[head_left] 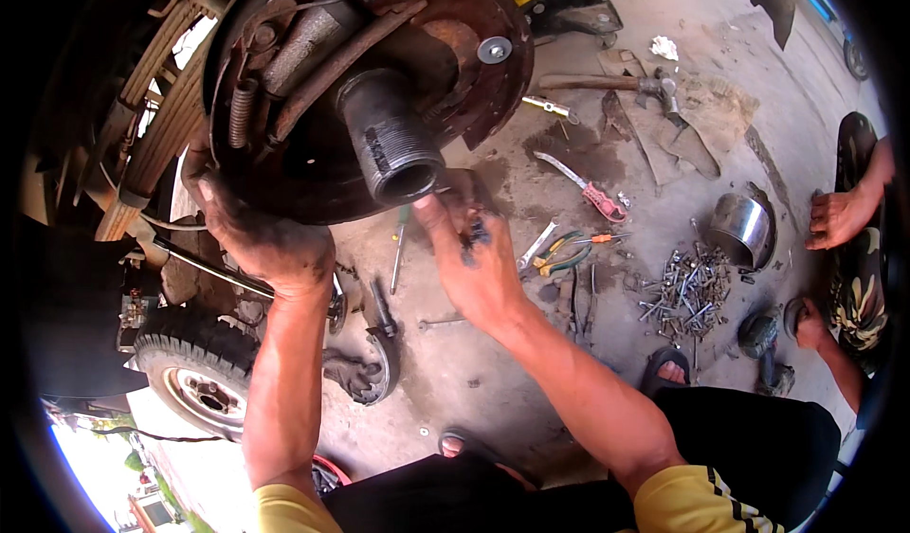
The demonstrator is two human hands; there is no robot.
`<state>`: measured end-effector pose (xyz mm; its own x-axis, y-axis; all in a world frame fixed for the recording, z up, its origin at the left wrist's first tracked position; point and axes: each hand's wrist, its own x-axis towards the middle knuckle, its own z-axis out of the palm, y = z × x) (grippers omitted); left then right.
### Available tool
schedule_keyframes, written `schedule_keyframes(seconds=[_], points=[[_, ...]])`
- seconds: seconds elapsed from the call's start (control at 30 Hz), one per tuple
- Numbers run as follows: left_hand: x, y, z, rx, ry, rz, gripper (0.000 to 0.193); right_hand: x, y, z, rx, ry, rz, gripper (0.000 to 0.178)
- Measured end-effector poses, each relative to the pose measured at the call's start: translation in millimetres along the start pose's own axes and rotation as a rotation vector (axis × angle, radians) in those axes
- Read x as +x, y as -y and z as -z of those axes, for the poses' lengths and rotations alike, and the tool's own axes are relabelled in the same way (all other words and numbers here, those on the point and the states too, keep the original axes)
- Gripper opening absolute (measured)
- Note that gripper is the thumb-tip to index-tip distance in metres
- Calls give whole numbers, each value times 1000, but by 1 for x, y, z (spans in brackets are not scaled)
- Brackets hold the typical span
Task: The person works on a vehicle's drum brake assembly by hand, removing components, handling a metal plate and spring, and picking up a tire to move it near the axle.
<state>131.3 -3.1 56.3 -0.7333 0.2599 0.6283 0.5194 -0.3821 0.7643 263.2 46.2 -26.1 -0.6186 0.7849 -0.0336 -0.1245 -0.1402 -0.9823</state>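
A brake backing plate (512,107) with springs and a rusty brake shoe (346,71) fills the top left. From its middle a hollow threaded spindle (389,140) juts toward me. My left hand (270,239) is closed around the plate's lower left rim, with most fingers hidden behind it. At the spindle's open end is my right hand (474,258), its thumb against the lip and its other fingers curled beside the tube. Black grease smears both hands.
Leaf springs (156,140) and a wheel (204,381) lie left. On the floor are a hammer (607,82), a red-handled tool (602,201), pliers (561,253), a bolt pile (687,291) and a curved brake shoe (379,372). Another person's hand (839,218) rests at the right.
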Motion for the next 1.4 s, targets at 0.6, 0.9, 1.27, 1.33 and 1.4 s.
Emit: schedule_keyframes(seconds=[0.6, 0.9, 1.27, 1.33, 1.4], points=[[5, 2, 9, 231, 73, -137, 70, 23, -8, -29, 474, 69, -242, 13], [24, -11, 28, 739, 311, -476, 41, 18, 5, -25, 331, 86, -225, 19], [20, -9, 32, 810, 263, -557, 35, 25, 13, -20, 244, 188, -219, 16], [19, -7, 34, 828, 263, -594, 34, 27, 12, -18, 245, 207, -235, 18], [17, -8, 35, 797, 263, -501, 34, 26, 14, -17, 212, 199, -247, 26]])
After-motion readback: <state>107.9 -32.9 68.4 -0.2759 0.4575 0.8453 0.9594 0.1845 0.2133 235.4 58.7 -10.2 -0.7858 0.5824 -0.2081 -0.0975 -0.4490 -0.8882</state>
